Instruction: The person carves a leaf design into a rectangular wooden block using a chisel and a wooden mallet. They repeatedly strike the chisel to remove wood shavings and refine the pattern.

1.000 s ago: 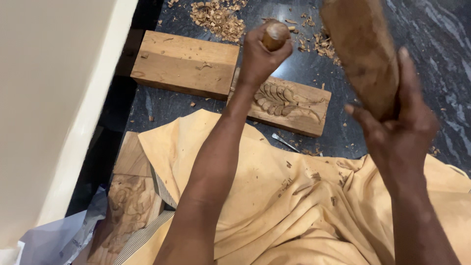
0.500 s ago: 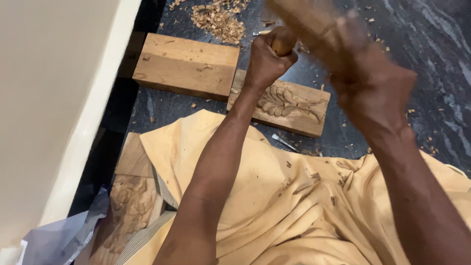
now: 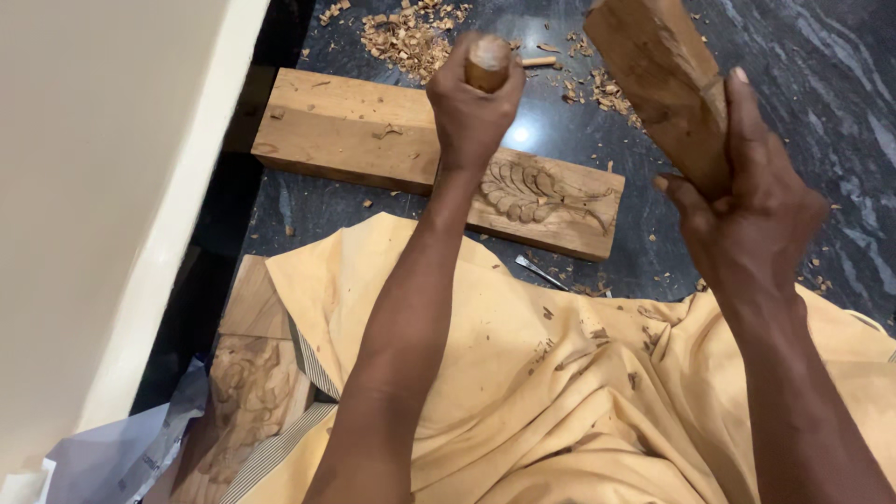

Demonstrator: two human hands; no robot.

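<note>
My left hand [image 3: 471, 112] is closed around a chisel with a round wooden handle [image 3: 488, 62], held upright over the left end of a carved wooden block [image 3: 569, 210] that bears a leaf relief. The chisel's blade is hidden behind my hand. My right hand [image 3: 747, 210] grips a thick wooden mallet [image 3: 658, 75], raised up and to the right of the chisel handle, not touching it. The carved block lies on a dark stone floor [image 3: 793, 84], just beyond my cloth-covered lap.
A plain wooden plank [image 3: 345, 126] lies left of the carved block. Wood chips [image 3: 406, 33] are scattered at the top. A small metal tool [image 3: 539, 273] lies by the yellow cloth [image 3: 560, 392]. Another carved piece [image 3: 247, 397] sits at lower left beside a pale wall [image 3: 103, 187].
My right hand brought the mallet down onto the chisel handle half a second ago and has now lifted it back up to the right. My left hand stayed on the chisel.
</note>
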